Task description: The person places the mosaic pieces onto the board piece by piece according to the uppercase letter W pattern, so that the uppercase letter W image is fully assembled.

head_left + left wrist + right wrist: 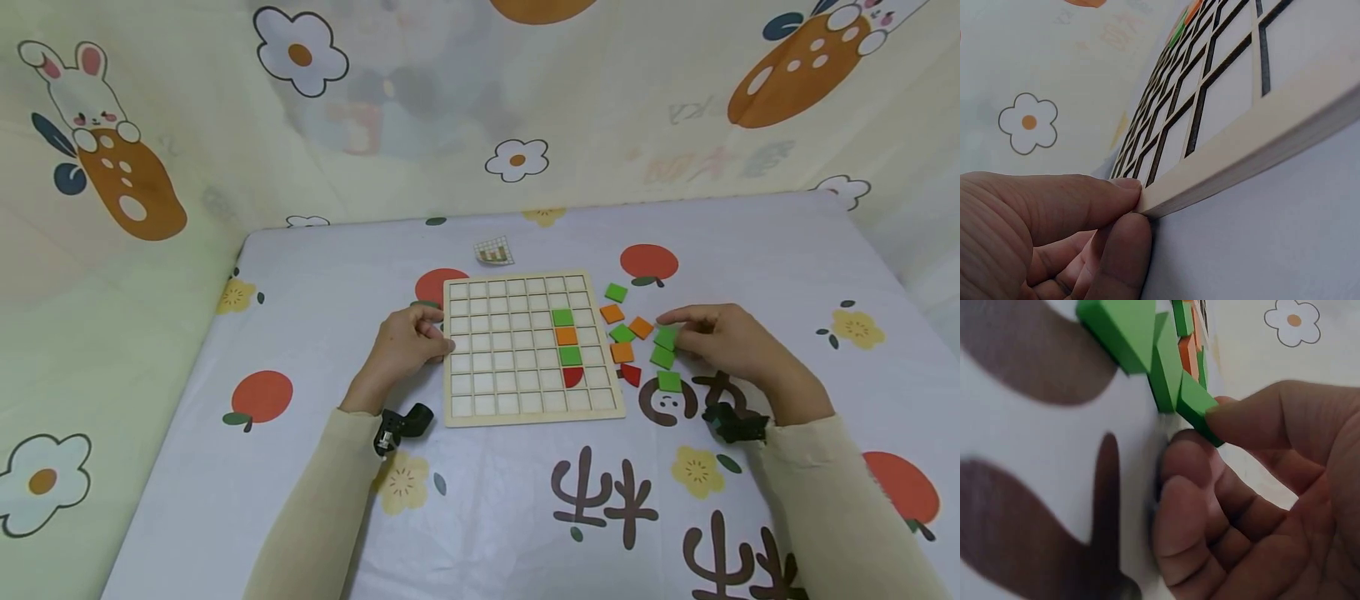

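Note:
A square wooden grid board (534,419) lies on the table. One column near its right side holds a green tile (562,317), an orange tile (566,336), a second green tile and a red quarter-round tile (573,377). My left hand (401,346) pinches the board's left edge between thumb and finger; the left wrist view shows the fingertips at the pale wooden rim (1235,144). To the right of the board, my right hand (723,342) pinches a green square tile (1196,403) by its edge. The tile is tilted, close beside other green tiles (1163,362).
Several loose tiles lie between board and right hand, including an orange tile (622,352), a red tile (631,376) and a green tile (669,382). Behind the board lies a small card (493,251) with a printed grid. A patterned cloth (315,475) covers the table.

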The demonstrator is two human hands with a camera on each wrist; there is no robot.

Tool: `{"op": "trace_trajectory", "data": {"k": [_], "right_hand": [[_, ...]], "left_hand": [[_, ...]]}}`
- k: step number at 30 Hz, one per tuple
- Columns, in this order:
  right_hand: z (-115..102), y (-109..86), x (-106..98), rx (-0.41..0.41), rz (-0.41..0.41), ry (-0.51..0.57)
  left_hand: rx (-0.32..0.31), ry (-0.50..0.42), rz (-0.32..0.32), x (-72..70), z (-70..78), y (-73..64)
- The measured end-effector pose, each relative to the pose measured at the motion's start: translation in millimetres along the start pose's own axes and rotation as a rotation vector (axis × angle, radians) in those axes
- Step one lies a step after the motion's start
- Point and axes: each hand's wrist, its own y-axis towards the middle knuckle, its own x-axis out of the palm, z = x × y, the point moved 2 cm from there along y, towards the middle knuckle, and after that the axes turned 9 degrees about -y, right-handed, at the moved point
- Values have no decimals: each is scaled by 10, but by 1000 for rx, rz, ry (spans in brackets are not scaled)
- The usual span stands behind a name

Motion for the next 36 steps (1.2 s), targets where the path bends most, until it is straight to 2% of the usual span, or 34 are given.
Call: {"op": "trace_trajectory", "data": {"k": [10,23,36], "right_hand": [[-33,14,-47,-80,-65,-24],[-47,97,-73,-48,-116,-62],[15,191,-143,-45,-212,-10]], "left_hand": [[10,-7,-3,6,-2,11],[10,-13,-6,7,-1,7],[7,-17,-2,14,-7,10]]}}
